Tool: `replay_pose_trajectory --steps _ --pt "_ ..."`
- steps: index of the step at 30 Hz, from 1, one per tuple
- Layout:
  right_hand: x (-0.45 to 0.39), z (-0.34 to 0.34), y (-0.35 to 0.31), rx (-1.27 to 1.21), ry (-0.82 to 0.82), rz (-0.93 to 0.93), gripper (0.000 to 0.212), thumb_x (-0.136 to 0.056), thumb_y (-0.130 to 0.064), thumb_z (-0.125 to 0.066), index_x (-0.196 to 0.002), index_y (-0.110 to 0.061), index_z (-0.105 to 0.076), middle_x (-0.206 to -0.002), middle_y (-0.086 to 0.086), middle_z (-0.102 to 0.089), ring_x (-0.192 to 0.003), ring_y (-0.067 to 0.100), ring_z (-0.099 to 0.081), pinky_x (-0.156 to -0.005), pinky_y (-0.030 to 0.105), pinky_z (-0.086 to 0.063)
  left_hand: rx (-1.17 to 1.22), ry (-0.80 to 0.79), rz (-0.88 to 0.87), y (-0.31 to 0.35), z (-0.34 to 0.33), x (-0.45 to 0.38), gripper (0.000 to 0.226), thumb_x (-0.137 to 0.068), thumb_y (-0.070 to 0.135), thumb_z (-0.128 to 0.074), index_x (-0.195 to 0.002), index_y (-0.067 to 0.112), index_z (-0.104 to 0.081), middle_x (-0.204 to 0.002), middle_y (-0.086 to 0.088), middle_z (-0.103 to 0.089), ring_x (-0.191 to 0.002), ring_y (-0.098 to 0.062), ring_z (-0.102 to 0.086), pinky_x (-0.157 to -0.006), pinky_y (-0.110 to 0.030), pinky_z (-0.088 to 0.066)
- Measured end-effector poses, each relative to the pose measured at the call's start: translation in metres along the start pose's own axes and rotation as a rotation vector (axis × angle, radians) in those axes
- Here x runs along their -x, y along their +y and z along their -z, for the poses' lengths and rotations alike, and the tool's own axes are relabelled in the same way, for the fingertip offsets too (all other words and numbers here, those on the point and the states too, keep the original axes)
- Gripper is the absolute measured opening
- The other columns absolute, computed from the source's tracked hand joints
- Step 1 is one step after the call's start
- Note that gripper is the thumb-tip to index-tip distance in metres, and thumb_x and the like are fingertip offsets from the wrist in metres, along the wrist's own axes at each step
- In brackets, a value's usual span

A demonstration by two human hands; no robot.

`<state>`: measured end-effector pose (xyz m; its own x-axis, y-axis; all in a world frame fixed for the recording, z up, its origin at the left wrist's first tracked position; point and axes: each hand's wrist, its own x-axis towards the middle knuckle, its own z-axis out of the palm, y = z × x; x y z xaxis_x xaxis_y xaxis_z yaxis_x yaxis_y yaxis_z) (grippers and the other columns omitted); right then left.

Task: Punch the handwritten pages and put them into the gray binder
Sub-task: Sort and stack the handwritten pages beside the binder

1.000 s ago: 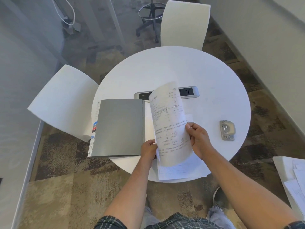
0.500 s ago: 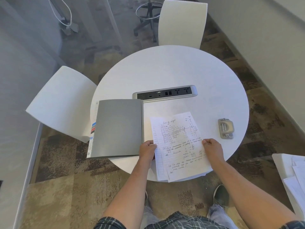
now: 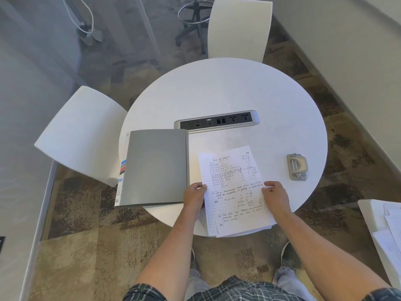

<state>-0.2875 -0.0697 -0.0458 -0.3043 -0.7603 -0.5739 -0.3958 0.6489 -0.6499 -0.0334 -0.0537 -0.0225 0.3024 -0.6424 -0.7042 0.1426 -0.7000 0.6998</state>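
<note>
A stack of handwritten pages (image 3: 233, 187) lies at the near edge of the round white table (image 3: 217, 92), overhanging it slightly. My left hand (image 3: 194, 195) grips the stack's left edge and my right hand (image 3: 274, 195) grips its right edge. The gray binder (image 3: 155, 167) lies closed to the left of the pages, with a label strip along its left side. A gray hole punch (image 3: 296, 166) rests on the table to the right, apart from both hands.
A silver power and socket strip (image 3: 217, 122) is set into the table's middle. White chairs stand at the left (image 3: 82, 135) and far side (image 3: 239, 27). Another white surface with loose papers (image 3: 388, 227) sits at the right edge.
A second ago my right hand held a page lifted and curled. That page now lies flat on the stack, and both hands hold the stack's sides.
</note>
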Motion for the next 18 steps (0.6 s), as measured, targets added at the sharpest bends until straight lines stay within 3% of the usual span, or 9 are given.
replay_pose_trajectory --steps 3,5,10,12,14,16,18 --pt "0.004 -0.004 -0.002 0.098 -0.031 0.064 0.028 -0.102 -0.020 -0.059 -0.129 -0.014 -0.054 -0.112 0.004 -0.064 -0.093 0.020 -0.062 -0.068 0.029 -0.049 -0.015 -0.031 -0.019 -0.002 -0.001 0.000 0.007 -0.097 0.016 -0.067 -0.100 0.011 -0.070 -0.102 -0.010 -0.077 -0.081 -0.021 -0.070 -0.070 -0.029 -0.053" --pt "0.007 -0.005 -0.004 0.164 -0.038 0.078 0.029 -0.100 -0.020 -0.063 -0.126 -0.013 -0.055 -0.111 0.004 -0.064 -0.092 0.021 -0.062 -0.066 0.028 -0.047 -0.033 -0.036 -0.032 -0.001 -0.002 0.002 0.006 -0.098 0.014 -0.066 -0.098 0.012 -0.071 -0.100 -0.009 -0.078 -0.081 -0.020 -0.070 -0.070 -0.029 -0.053" --pt "0.015 -0.009 -0.010 0.382 0.058 0.233 0.055 -0.085 -0.019 -0.077 -0.133 -0.018 -0.052 -0.133 0.008 -0.053 -0.115 0.026 -0.058 -0.092 0.041 -0.053 -0.089 -0.036 -0.102 0.004 -0.006 0.006 0.018 -0.097 0.008 -0.064 -0.085 0.016 -0.074 -0.090 -0.005 -0.078 -0.080 -0.021 -0.072 -0.075 -0.036 -0.060" --pt "0.025 -0.011 -0.025 0.260 -0.002 0.356 0.055 -0.086 -0.031 -0.080 -0.134 -0.024 -0.055 -0.132 0.001 -0.058 -0.106 0.017 -0.064 -0.086 0.033 -0.055 -0.106 -0.032 -0.155 0.009 -0.009 0.010 0.018 -0.095 0.010 -0.066 -0.082 0.016 -0.076 -0.086 -0.003 -0.079 -0.081 -0.024 -0.073 -0.076 -0.039 -0.059" --pt "0.040 -0.015 -0.048 0.113 -0.169 0.402 0.055 -0.087 -0.052 -0.077 -0.134 -0.033 -0.058 -0.126 -0.012 -0.064 -0.093 0.004 -0.067 -0.075 0.024 -0.055 -0.123 -0.036 -0.219 0.017 -0.014 0.017 0.015 -0.093 0.015 -0.068 -0.082 0.018 -0.078 -0.083 0.000 -0.079 -0.081 -0.025 -0.075 -0.074 -0.040 -0.060" --pt "0.055 -0.019 -0.069 0.057 -0.287 0.429 0.064 -0.084 -0.069 -0.070 -0.140 -0.043 -0.054 -0.125 -0.024 -0.062 -0.096 -0.002 -0.067 -0.080 0.024 -0.054 -0.120 -0.068 -0.295 0.027 -0.021 0.026 0.012 -0.089 0.021 -0.069 -0.082 0.018 -0.077 -0.079 0.004 -0.077 -0.075 -0.021 -0.072 -0.067 -0.037 -0.058" --pt "0.064 -0.024 -0.083 -0.079 -0.368 0.442 0.063 -0.085 -0.071 -0.066 -0.141 -0.047 -0.051 -0.128 -0.025 -0.064 -0.101 0.002 -0.070 -0.087 0.026 -0.053 -0.064 -0.152 -0.335 0.041 -0.031 0.039 0.014 -0.093 0.024 -0.068 -0.087 0.019 -0.079 -0.085 0.002 -0.078 -0.074 -0.020 -0.071 -0.060 -0.031 -0.054"
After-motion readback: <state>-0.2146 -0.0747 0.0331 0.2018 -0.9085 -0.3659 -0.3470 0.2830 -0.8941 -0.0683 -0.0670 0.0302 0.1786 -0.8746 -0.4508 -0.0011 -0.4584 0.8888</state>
